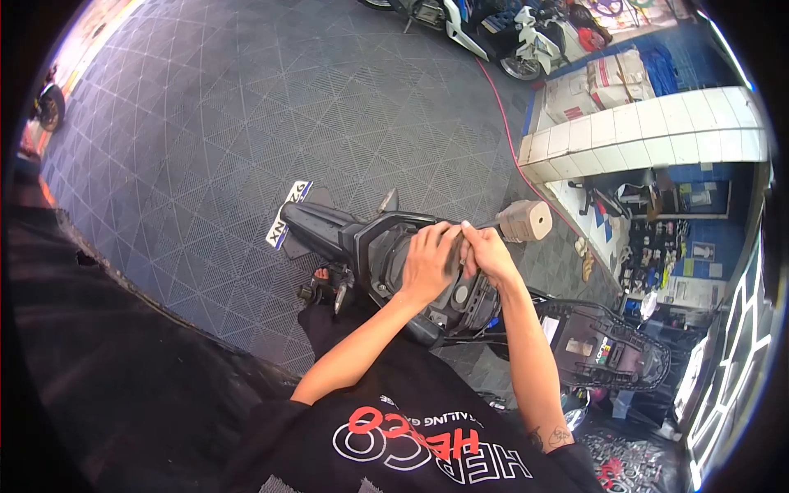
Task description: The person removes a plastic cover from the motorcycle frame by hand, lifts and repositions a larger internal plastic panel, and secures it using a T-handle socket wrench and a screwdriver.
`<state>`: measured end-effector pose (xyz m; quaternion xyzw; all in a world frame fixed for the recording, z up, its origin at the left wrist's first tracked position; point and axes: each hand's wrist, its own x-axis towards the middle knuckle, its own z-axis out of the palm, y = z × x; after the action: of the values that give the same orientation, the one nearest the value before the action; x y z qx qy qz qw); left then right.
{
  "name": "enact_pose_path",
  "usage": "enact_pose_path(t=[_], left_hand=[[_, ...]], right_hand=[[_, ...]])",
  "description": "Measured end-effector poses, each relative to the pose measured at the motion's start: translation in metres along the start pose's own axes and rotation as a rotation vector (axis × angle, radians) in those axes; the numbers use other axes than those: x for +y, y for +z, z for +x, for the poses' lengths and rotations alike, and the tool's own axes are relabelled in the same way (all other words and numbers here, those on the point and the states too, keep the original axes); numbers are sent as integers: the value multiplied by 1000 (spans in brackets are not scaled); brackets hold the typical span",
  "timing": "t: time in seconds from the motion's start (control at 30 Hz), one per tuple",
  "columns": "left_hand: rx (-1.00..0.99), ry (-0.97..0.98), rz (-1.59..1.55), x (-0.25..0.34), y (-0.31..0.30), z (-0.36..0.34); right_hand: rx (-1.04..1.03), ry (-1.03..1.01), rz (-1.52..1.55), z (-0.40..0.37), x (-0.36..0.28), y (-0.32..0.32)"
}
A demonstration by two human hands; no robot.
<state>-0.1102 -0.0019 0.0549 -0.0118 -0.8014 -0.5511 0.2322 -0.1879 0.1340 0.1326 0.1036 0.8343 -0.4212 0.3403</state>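
The rear part of a motorcycle (316, 229) lies below my hands, its seat area uncovered and a licence plate (277, 232) at its tail. My left hand (430, 264) rests over the uncovered section with its fingers stretched forward and slightly bent. Right beside it, my right hand (486, 253) has thumb and fingers pressed together near my left fingertips. Whatever lies between those fingers is hidden. A black grab rail (394, 220) runs around the tail next to my left hand.
Just beyond my right hand stands a brown block-shaped object (526, 221). A dark upturned panel with stickers (604, 345) is at the right. A pink hose (503, 123) crosses the tiled floor (246, 107) toward a white scooter (526, 49). A white-tiled counter (649, 127) holds sacks (608, 82).
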Motion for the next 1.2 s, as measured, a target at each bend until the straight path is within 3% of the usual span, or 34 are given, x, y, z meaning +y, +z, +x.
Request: enact_pose_path(t=[0.03,0.13,0.27,0.37,0.4,0.47,0.53,0.7,0.83,0.93,0.97,1.07,1.1,1.2], left_hand=[[21,-12,33,-3,9,2],[-114,93,80,-23,7,13],[-151,280,78,-37,5,18],[-222,216,-8,-39,6,12],[-257,185,-34,-40,5,15],[-291,103,-114,-38,-3,23],[-269,20,-168,-44,0,28],[-470,43,-134,-47,-17,52],[-599,62,-232,-51,-16,59],[-670,-97,-321,-51,-22,67],[-726,-183,-241,-52,-28,74],[-757,-51,-262,-66,-30,77],[-827,-60,-221,-65,-33,80],[-802,7,-259,-76,-25,75]], right_hand=[[38,-6,57,1,3,3],[243,-224,-329,-21,-1,11],[692,-706,-990,-57,-23,28],[546,-636,-1068,-25,3,15],[499,-436,-1025,-29,-12,21],[448,-329,-793,-11,-8,28],[615,-339,-701,3,-5,42],[580,-477,-937,-48,-38,44],[529,-493,-1083,-14,-25,25],[415,-361,-743,1,-31,10],[260,-191,-440,7,-32,3],[516,-519,-792,-15,-25,18],[391,-357,-984,-33,-45,20],[399,-954,-1220,-46,-46,15]])
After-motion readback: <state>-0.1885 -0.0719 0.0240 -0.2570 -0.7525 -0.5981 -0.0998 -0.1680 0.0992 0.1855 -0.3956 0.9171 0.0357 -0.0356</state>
